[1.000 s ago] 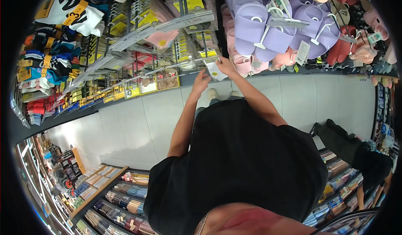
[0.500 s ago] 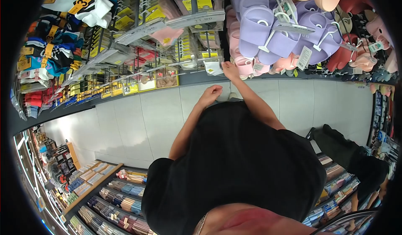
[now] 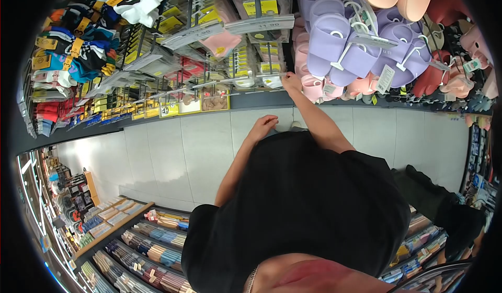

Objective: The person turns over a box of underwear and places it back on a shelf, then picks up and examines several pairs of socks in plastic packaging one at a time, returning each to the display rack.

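Observation:
My right hand [image 3: 292, 84] reaches forward to the rack, its fingertips pinched at the right edge of a small hanging pack [image 3: 273, 81] with white contents and a yellow label. The thumb and finger contact is small and partly hidden. My left hand [image 3: 263, 127] hovers lower, in front of my body, with fingers loosely curled and nothing visible in them. Right of the pack hang pink slippers [image 3: 312, 88] and purple slippers [image 3: 330, 38]. Other hanging packs with yellow labels [image 3: 239, 65] are just to the left.
Price strips [image 3: 260, 24] jut out from the rack. Bundled socks [image 3: 78, 58] hang at far left. Tiled floor [image 3: 204, 146] lies below. Behind me are shelves of folded packets [image 3: 141, 264]. Another person in dark clothes [image 3: 434, 199] is at the right.
The view has shifted slightly, moving the rack rightward in frame. My right hand has moved slightly up and stays at the pack's edge. My left hand keeps nearly the same pose.

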Demonstrator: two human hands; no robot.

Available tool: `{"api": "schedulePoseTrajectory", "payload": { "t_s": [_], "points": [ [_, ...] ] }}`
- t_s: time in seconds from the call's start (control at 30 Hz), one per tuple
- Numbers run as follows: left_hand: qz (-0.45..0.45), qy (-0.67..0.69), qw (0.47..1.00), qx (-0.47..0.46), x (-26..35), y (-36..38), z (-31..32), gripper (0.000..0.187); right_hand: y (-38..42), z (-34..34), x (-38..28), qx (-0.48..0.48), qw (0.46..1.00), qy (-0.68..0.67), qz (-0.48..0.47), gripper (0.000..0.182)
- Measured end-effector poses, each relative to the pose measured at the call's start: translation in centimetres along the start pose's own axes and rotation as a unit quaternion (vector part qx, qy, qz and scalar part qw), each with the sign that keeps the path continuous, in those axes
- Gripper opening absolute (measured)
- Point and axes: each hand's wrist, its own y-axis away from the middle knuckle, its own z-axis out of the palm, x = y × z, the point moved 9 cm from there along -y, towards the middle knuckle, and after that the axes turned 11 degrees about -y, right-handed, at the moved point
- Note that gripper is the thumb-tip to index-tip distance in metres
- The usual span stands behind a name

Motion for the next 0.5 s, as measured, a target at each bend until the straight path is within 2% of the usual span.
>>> {"api": "schedulePoseTrajectory", "payload": {
  "t_s": [0.03, 0.1, 0.13, 0.2, 0.23, 0.3, 0.33, 0.4, 0.47, 0.5],
  "points": [
    [0.003, 0.0, 1.0, 0.002, 0.0, 0.2, 0.0, 0.028, -0.6, 0.6, 1.0, 0.001, 1.0, 0.0, -0.003, 0.036],
    [-0.016, 0.008, 1.0, -0.003, -0.5, 0.5, -0.1, 0.027, -1.3, 1.7, 3.6, 0.023, 0.997, -0.069, 0.039, 0.053],
    [-0.012, -0.04, 0.998, -0.037, -1.4, 0.1, 0.0, 0.029, 0.2, 0.5, 2.8, 0.025, 0.996, -0.071, 0.037, 0.053],
    [0.027, -0.048, 0.998, -0.026, -0.3, 0.1, -0.7, 0.029, 5.6, 0.4, 1.3, -0.137, 0.973, -0.161, 0.087, 0.061],
    [0.064, -0.054, 0.996, -0.015, 1.4, 0.4, -1.1, 0.028, 6.5, 0.0, 1.7, -0.136, 0.974, -0.162, 0.086, 0.061],
    [0.095, -0.036, 0.995, 0.008, 5.2, 1.0, -2.3, 0.027, 7.5, -1.3, 0.0, -0.139, 0.962, -0.235, -0.027, 0.051],
    [0.126, -0.011, 0.991, 0.048, 8.2, 1.7, -3.7, 0.026, 8.7, -2.3, -1.2, -0.138, 0.962, -0.236, -0.029, 0.051],
    [0.209, 0.003, 0.971, 0.115, 14.0, 2.7, -6.4, 0.026, 12.6, -8.2, -9.7, -0.111, 0.876, -0.437, -0.168, 0.038],
    [0.291, -0.014, 0.942, 0.168, 19.7, 3.8, -8.4, 0.029, 13.7, -11.6, -14.7, -0.104, 0.825, -0.488, -0.266, 0.041],
    [0.325, -0.018, 0.926, 0.193, 22.6, 4.4, -9.1, 0.034, 13.9, -12.7, -16.6, -0.101, 0.825, -0.487, -0.268, 0.041]
  ]
}}
